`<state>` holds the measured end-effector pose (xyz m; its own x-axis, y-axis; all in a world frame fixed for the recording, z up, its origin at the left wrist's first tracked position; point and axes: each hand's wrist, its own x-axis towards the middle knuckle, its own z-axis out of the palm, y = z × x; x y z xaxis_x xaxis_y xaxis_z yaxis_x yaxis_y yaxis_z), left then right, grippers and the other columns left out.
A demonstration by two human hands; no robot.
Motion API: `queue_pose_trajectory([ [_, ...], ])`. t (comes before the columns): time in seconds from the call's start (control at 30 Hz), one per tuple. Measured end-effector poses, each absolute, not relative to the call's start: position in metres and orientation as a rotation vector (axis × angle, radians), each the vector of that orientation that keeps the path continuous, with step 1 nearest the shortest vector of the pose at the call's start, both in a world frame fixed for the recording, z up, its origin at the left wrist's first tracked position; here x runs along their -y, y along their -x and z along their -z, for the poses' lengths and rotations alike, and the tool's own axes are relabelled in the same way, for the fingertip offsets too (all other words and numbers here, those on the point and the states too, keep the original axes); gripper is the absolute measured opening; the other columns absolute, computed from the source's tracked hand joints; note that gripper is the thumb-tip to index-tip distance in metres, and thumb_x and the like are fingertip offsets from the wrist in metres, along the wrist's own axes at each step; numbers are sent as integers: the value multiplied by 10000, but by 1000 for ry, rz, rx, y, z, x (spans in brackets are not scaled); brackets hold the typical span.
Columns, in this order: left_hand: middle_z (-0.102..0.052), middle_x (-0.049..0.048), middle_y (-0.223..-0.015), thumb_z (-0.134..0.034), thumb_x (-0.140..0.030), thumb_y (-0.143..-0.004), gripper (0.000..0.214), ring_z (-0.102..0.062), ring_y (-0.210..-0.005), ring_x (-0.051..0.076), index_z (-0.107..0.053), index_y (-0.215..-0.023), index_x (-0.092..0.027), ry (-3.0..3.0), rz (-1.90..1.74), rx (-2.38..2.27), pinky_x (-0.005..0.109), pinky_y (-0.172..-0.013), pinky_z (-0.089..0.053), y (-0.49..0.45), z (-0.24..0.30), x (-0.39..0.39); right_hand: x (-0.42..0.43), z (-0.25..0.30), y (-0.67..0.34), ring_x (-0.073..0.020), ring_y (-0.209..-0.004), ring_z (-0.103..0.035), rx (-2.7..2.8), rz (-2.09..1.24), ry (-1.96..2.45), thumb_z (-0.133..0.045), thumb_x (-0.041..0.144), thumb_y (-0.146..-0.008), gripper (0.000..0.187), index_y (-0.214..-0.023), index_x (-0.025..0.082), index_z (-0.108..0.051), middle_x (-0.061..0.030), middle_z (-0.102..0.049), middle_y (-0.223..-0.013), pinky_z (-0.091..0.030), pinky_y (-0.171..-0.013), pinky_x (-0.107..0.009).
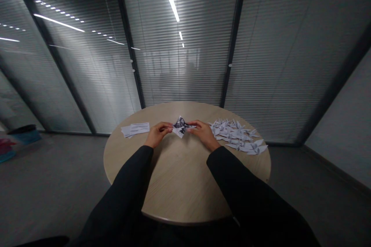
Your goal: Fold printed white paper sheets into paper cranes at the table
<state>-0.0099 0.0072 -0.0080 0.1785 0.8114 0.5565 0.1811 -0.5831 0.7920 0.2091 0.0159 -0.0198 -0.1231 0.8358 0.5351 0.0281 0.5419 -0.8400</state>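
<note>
Between my two hands is a folded piece of paper [181,125], white with a dark printed pattern, partly opened into a diamond shape. My left hand [159,132] pinches its left corner between thumb and fingers. On the opposite side, my right hand [201,132] grips the right corner the same way. The paper is held over the far half of the round table. Folded paper cranes [233,135] lie in a spread-out group just right of my right hand. A small stack of paper sheets [139,128] rests to the left of my left hand.
The round wooden table [185,185] stands before a glass partition with blinds [185,77]. On the floor at far left are a blue bin with a dark rim [27,136] and a red and blue object [6,150]. A pale wall [344,123] runs along the right.
</note>
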Motion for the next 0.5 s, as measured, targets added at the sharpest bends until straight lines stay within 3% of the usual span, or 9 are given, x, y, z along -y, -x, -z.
queue_pose_trajectory([
  [0.07,-661,96,-969,-683,-333,-669,230,-627,-855,186,-635,-783,-139,-1871,-1431,-924,355,-812,-502,10,9,-8,-15,19,-210,-208,-947,-622,1615,-762,791,-719,272,-634,254,-862,166,-680,-82,-686,-968,-446,-909,-381],
  [0.23,-642,99,-993,-664,-370,-682,271,-627,-778,168,-605,-793,-130,-1814,-1394,-921,350,-740,-528,10,11,-11,-12,21,-209,-195,-993,-590,1811,-610,736,-684,215,-665,284,-948,206,-704,-69,-618,-1054,-464,-894,-335],
  [0.33,-637,101,-1005,-660,-384,-684,284,-625,-772,160,-603,-796,-129,-1822,-1350,-907,345,-745,-526,9,12,-11,-13,25,-208,-167,-909,-610,1866,-645,730,-656,208,-692,248,-932,230,-713,-57,-564,-1082,-510,-811,-301],
  [0.5,-637,101,-1001,-669,-379,-676,286,-626,-789,168,-603,-792,-126,-1785,-1342,-892,359,-756,-524,9,11,-11,-14,26,-208,-184,-956,-579,1922,-510,816,-664,156,-685,221,-878,243,-727,-63,-583,-1053,-496,-816,-311],
])
